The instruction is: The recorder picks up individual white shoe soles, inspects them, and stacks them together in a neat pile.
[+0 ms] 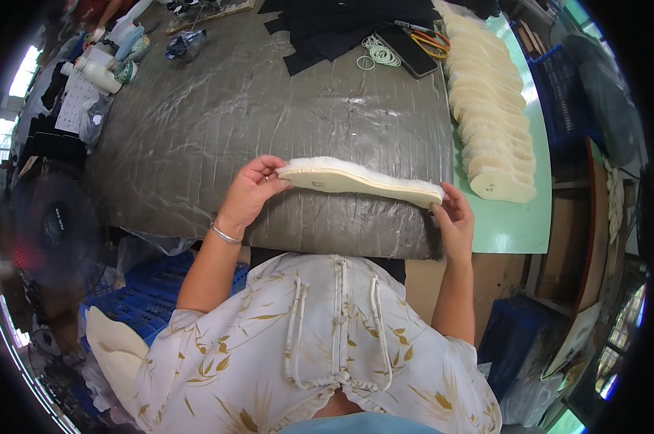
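Note:
Between my two hands stretches a fleece-lined shoe insole (363, 185), cream on its flat face with white pile showing along the far edge. It hangs just above the near part of the grey table, tilted so the flat face looks toward me. My left hand (253, 189) pinches its left end between thumb and fingers; a silver bangle sits on that wrist. At the opposite end, my right hand (454, 215) grips the insole's tip the same way. A long overlapping row of similar insoles (490, 108) lies to the right of the table.
The plastic-covered grey table (269, 108) carries black fabric pieces (334, 29), a phone (406, 52) and pale rubber bands (382, 53) at the back. A green board (515, 231) lies under the insole row. A fan (56, 220) and blue crates (150, 293) stand at left.

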The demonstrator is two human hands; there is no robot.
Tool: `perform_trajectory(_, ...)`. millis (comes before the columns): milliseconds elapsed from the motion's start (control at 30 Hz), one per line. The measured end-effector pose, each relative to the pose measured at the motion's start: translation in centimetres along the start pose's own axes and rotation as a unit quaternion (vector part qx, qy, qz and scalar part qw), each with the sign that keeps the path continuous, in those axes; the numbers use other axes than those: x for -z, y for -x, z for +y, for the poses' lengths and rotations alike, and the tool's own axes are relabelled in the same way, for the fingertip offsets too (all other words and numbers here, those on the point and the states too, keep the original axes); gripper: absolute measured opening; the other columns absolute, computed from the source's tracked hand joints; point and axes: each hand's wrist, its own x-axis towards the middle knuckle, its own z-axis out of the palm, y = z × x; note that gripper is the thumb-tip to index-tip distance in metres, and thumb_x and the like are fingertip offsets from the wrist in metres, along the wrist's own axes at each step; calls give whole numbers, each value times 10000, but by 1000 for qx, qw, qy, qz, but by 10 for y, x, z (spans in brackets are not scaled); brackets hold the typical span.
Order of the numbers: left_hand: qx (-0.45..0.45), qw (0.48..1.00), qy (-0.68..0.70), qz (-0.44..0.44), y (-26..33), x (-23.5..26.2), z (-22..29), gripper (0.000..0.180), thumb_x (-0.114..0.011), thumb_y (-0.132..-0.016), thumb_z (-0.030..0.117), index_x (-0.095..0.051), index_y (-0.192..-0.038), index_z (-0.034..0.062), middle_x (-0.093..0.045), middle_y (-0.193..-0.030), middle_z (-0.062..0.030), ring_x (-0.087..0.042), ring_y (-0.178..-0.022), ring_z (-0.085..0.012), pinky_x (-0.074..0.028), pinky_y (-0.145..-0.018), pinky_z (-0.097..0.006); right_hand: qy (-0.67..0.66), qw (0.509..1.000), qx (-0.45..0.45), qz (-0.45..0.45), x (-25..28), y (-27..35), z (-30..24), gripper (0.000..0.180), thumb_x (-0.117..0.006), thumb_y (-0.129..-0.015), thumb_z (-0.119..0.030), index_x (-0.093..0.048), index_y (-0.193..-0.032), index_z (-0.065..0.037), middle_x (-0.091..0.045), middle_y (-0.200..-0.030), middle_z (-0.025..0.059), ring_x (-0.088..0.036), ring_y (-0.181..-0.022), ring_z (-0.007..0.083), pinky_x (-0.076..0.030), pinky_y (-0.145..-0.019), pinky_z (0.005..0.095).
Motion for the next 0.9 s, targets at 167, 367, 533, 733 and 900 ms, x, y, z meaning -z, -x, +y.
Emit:
perform_trajectory(167,-21,999,-46,15,5,-7,7,296,-671,-872,-60,-634,-1158,0,-705,-1070,-103,-676,-955,-163,-570,-871,-304,-19,1000,-4,9,2,4,4,447,-647,-894,19,-551,-1330,20,-643,-1081,44,-603,-970,114,-487,-886,254)
perform_trajectory(367,-29,995,-80,56,5,-34,21,342,-697,-843,-79,-635,-1176,-31,-725,-1036,-102,-681,-921,-129,-549,-841,-249,-27,999,7,21,9,5,10,445,-649,-901,6,-542,-1333,31,-661,-1089,60,-615,-962,109,-492,-865,248)
perform_trajectory(533,-64,990,-118,53,-9,-63,18,369,-704,-869,-29,-615,-1228,-34,-710,-1068,-86,-659,-973,-114,-529,-866,-244,-24,998,29,50,28,17,7,415,-647,-912,-44,-562,-1312,30,-669,-1159,83,-629,-1007,139,-499,-852,269)
perform_trajectory(733,-15,990,-120,-78,-18,-97,-17,464,-661,-889,-50,-530,-1334,-30,-654,-1147,-108,-639,-1036,-143,-527,-907,-277,-46,988,81,126,78,34,-6,381,-660,-910,8,-592,-1284,29,-647,-1100,48,-580,-1014,112,-495,-853,272)
perform_trajectory(900,-17,966,-161,-200,-68,-192,-49,432,-690,-881,16,-526,-1278,-29,-626,-1138,-105,-641,-1046,-166,-536,-885,-293,42,953,119,275,169,38,-30,374,-618,-931,-13,-583,-1301,31,-656,-1150,75,-606,-1019,118,-509,-883,278)
